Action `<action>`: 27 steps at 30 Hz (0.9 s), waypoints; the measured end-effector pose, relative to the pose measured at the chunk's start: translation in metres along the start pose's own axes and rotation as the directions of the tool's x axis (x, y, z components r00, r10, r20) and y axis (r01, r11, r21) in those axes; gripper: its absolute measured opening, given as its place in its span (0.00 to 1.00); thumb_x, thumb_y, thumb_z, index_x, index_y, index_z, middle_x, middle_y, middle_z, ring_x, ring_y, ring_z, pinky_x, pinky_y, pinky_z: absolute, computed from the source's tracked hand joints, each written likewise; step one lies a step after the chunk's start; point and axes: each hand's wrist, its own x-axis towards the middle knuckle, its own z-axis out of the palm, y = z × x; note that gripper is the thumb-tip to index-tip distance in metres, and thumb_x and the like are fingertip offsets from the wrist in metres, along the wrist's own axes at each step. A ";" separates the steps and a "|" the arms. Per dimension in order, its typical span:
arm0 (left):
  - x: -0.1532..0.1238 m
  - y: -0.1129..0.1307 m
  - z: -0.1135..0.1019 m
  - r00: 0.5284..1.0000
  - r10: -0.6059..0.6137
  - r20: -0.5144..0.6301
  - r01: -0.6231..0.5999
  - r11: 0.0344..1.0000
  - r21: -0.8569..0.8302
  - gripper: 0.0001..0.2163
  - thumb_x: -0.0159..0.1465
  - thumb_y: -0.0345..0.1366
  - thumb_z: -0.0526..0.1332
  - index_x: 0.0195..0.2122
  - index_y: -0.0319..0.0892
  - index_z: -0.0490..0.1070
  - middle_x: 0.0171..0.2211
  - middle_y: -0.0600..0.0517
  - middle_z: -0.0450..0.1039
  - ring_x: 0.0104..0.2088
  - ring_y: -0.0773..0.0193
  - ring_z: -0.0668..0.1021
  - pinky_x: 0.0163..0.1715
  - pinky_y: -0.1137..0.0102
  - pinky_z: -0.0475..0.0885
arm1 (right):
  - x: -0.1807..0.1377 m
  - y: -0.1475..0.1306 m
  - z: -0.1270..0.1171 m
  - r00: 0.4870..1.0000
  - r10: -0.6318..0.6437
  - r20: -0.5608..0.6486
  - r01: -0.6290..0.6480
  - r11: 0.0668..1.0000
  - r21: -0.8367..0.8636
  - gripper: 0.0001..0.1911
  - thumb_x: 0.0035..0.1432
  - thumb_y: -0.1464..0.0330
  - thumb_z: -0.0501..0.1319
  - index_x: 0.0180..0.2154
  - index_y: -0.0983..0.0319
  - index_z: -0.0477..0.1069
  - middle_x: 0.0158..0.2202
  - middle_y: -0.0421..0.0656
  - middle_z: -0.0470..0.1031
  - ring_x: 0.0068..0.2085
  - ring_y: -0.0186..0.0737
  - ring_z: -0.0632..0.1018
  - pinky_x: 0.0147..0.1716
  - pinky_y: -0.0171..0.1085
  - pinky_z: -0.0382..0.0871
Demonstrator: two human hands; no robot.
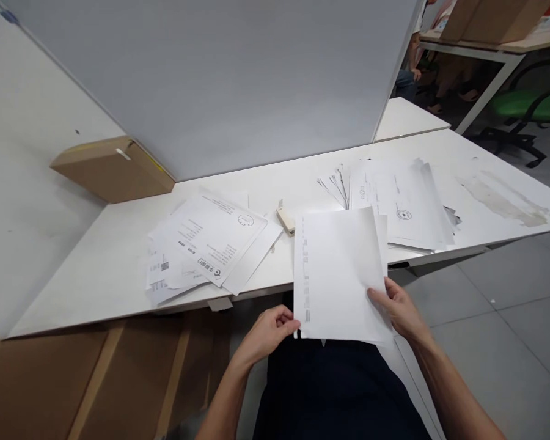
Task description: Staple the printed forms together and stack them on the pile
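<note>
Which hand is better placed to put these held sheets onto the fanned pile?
Probably the right. The right hand grips the held sheets on the edge nearest the fanned pile; the left hand pinches the opposite corner, nearer the printed stack.

Single head-worn view only. The scene is viewed from above and behind the hands, facing forward and down. The white surface (96,269) is seen close, its near edge running across mid-frame; a grey partition (220,79) closes the background.
</note>
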 end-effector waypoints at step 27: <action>0.001 0.081 0.024 0.740 0.360 -0.569 -0.471 0.881 -0.055 0.11 0.56 0.43 0.61 0.24 0.41 0.70 0.22 0.55 0.70 0.25 0.66 0.72 0.26 0.74 0.68 | -0.007 -0.037 0.002 0.939 -0.333 -0.088 0.339 0.938 0.071 0.20 0.49 0.59 0.65 0.44 0.58 0.71 0.40 0.44 0.78 0.42 0.45 0.77 0.41 0.41 0.71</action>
